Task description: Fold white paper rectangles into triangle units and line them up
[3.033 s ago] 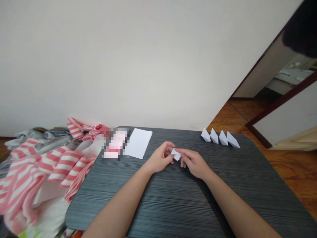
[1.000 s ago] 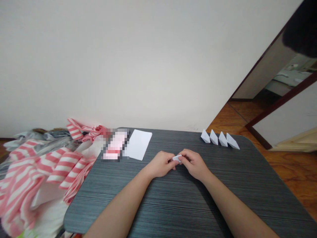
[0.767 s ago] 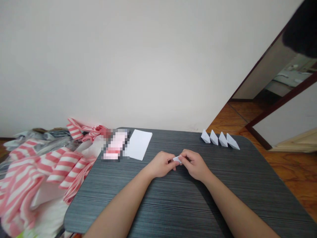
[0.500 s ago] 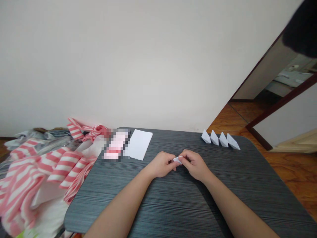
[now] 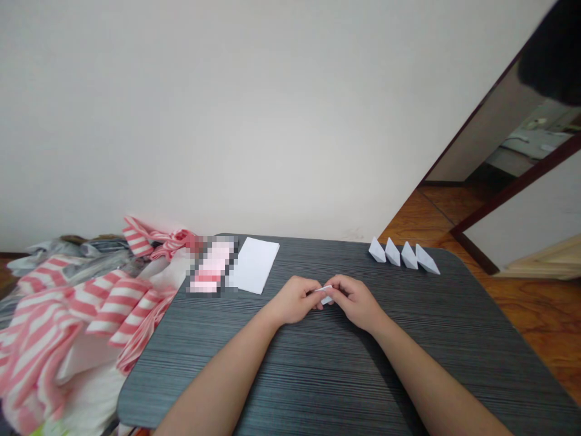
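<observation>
Between my two hands is a small piece of folded white paper point(image 5: 325, 297), partly covered by my fingers. My left hand point(image 5: 297, 300) pinches it from the left, thumb on the near side. From the right, my right hand point(image 5: 354, 298) is closed on the same paper with thumb and fingers. Both hands are just above the middle of the dark table. At the back right stand several folded white paper boats point(image 5: 393, 252) in a row. A stack of white paper sheets point(image 5: 256, 265) lies left of my hands.
A pixelated pink item point(image 5: 211, 266) lies beside the paper stack on the dark wood-grain table point(image 5: 290, 375). Red-and-white striped cloth point(image 5: 104, 303) is heaped against the table's left side. A pale wall point(image 5: 290, 121) rises behind; wooden floor point(image 5: 535, 303) shows at the right.
Three seconds ago the paper showed as an open pointed shape; it became a narrow flat strip. Over the last half second the paper has tilted and the left thumb has slid across it.
</observation>
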The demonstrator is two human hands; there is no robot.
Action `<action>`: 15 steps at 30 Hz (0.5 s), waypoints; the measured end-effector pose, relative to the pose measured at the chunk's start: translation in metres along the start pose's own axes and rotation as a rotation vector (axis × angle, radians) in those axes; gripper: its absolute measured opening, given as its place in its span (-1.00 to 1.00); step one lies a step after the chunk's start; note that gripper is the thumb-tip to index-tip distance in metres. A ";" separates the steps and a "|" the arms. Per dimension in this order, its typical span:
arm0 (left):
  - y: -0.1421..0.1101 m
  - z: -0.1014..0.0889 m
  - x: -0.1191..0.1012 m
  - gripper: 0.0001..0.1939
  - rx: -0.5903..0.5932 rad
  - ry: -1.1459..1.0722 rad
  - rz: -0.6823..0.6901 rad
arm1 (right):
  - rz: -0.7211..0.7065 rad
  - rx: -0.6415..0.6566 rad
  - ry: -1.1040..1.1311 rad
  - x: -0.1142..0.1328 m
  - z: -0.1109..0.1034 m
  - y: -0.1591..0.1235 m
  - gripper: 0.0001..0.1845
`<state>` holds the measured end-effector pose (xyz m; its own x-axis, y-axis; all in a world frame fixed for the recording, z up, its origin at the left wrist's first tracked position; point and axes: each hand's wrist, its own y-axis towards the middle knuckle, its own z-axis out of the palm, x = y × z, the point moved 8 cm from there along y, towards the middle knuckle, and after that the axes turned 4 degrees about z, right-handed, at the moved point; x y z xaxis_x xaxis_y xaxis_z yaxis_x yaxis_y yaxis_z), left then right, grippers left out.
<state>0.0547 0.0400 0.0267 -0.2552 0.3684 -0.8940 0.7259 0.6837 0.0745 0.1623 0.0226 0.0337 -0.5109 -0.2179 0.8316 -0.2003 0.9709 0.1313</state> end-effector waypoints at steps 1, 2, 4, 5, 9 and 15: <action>0.000 0.000 0.001 -0.62 -0.005 -0.026 -0.009 | 0.006 -0.004 0.004 -0.001 -0.001 0.000 -0.84; 0.000 -0.001 0.001 -0.62 -0.009 -0.043 -0.018 | 0.013 -0.009 0.003 -0.001 -0.001 -0.001 -0.84; -0.001 -0.001 0.002 -0.61 -0.018 -0.046 -0.028 | 0.023 -0.017 -0.014 -0.002 -0.003 -0.001 -0.80; -0.001 -0.001 0.001 -0.61 -0.023 -0.034 -0.025 | 0.025 -0.018 -0.025 -0.002 -0.003 -0.001 -0.78; 0.000 -0.003 -0.004 -0.63 -0.053 0.013 -0.004 | 0.030 -0.005 -0.044 -0.003 -0.002 -0.001 -0.78; -0.001 -0.005 -0.007 -0.63 -0.064 0.015 0.006 | 0.037 0.010 -0.052 -0.005 0.003 0.000 -0.78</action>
<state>0.0523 0.0404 0.0350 -0.2608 0.3819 -0.8866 0.6851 0.7203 0.1088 0.1623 0.0234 0.0284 -0.5605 -0.1865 0.8069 -0.1886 0.9775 0.0950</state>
